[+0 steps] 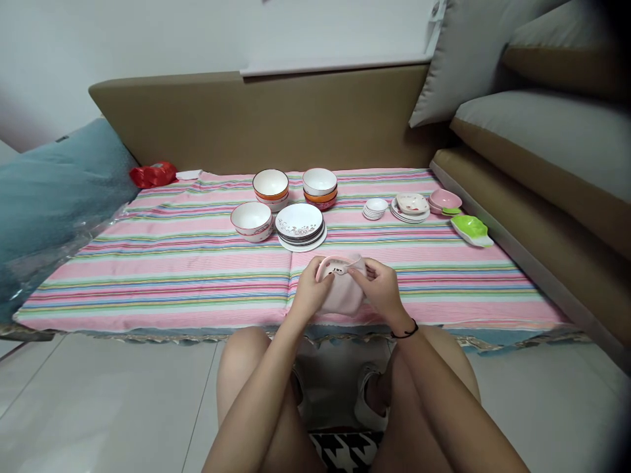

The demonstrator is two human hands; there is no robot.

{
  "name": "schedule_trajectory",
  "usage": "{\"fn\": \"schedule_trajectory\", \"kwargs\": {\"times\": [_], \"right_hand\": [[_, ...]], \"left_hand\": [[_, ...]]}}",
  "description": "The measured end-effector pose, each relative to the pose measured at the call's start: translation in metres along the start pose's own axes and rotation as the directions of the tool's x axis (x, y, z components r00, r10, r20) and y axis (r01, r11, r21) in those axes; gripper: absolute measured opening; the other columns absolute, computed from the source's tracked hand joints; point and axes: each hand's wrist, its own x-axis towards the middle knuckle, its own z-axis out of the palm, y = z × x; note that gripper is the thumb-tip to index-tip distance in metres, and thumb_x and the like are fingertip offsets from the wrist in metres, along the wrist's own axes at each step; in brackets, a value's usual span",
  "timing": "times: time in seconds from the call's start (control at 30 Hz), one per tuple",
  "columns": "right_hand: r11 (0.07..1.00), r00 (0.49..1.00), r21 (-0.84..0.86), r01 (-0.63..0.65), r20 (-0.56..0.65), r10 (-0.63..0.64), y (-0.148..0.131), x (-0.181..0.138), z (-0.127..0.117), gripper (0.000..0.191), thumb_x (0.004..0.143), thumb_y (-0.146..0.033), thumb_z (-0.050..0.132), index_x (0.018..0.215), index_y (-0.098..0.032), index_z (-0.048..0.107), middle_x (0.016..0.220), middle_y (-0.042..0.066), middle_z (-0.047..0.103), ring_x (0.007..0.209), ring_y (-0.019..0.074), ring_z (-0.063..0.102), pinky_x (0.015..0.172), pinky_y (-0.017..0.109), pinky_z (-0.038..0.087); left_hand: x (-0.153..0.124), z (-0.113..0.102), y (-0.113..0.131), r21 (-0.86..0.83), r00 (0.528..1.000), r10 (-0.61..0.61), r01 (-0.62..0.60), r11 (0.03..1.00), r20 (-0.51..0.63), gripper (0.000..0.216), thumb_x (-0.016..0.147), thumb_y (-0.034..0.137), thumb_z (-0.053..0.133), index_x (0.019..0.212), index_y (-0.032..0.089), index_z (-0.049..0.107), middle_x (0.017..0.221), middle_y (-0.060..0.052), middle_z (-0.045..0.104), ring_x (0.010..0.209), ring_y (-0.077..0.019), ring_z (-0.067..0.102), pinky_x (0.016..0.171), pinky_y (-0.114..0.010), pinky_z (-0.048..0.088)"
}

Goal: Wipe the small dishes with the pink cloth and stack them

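Observation:
A small dish [335, 267] with a pink rim and dark lettering inside is held up near the front edge of the striped cloth. My left hand [309, 286] grips its left side, thumb over the rim. A pale pink cloth [345, 297] wraps beneath the dish and comes up over its right side. There my right hand [382, 282] pinches the cloth against the rim, its fingers closed. Just beyond the hands stands a stack of plates [300, 222] with a floral pattern on top. The dish's underside is hidden by the cloth.
Bowls [252, 220] and stacked bowls [320, 182] stand behind the plates. To the right are small white dishes [376, 206], a plate stack [410, 209], pink bowls [445, 199] and a green leaf-shaped dish [470, 228]. A red bag [154, 175] lies far left; cushions [547, 138] rise at right.

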Motion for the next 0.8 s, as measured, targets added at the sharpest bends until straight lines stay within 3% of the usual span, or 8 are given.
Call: {"fn": "schedule_trajectory", "kwargs": {"times": [0.27, 0.53, 0.7, 0.8], "right_hand": [[0.999, 0.998, 0.019, 0.048, 0.03, -0.048, 0.0, -0.001, 0.003, 0.021, 0.079, -0.031, 0.058, 0.09, -0.017, 0.068, 0.078, 0.002, 0.067, 0.069, 0.0174, 0.056, 0.062, 0.027, 0.041], [0.999, 0.984, 0.022, 0.046, 0.171, -0.049, -0.003, -0.002, 0.003, 0.022, 0.083, -0.036, 0.056, 0.077, -0.016, 0.064, 0.065, -0.002, 0.053, 0.061, 0.0126, 0.044, 0.055, 0.023, 0.033], [0.995, 0.97, -0.019, 0.095, 0.225, -0.089, -0.003, 0.002, 0.004, 0.025, 0.084, -0.037, 0.055, 0.069, -0.017, 0.058, 0.06, -0.004, 0.045, 0.058, 0.0111, 0.039, 0.054, 0.023, 0.03], [0.989, 0.948, -0.038, 0.145, 0.29, -0.128, -0.004, 0.003, 0.004, 0.026, 0.085, -0.037, 0.053, 0.071, -0.017, 0.06, 0.063, -0.002, 0.051, 0.06, 0.0118, 0.043, 0.056, 0.023, 0.033]], "left_hand": [[-0.001, -0.003, 0.0, 0.084, 0.997, 0.021, -0.027, 0.996, 0.071, 0.026, 0.069, 0.01, 0.059, 0.093, 0.021, 0.062, 0.091, -0.001, 0.064, 0.088, -0.0185, 0.057, 0.08, -0.027, 0.04], [-0.004, -0.012, 0.006, 0.186, 0.99, -0.083, 0.06, 0.981, 0.118, 0.013, 0.07, 0.017, 0.061, 0.083, 0.02, 0.059, 0.08, -0.001, 0.06, 0.076, -0.0176, 0.054, 0.064, -0.024, 0.039], [-0.008, -0.013, 0.006, 0.166, 0.982, -0.186, 0.178, 0.97, 0.034, 0.029, 0.065, 0.024, 0.07, 0.087, 0.022, 0.051, 0.071, 0.003, 0.054, 0.061, -0.0136, 0.049, 0.054, -0.021, 0.031], [-0.01, -0.014, 0.008, 0.158, 0.964, -0.248, 0.232, 0.96, 0.092, 0.035, 0.064, 0.026, 0.071, 0.09, 0.024, 0.048, 0.065, 0.005, 0.051, 0.055, -0.0125, 0.046, 0.051, -0.02, 0.03]]}}
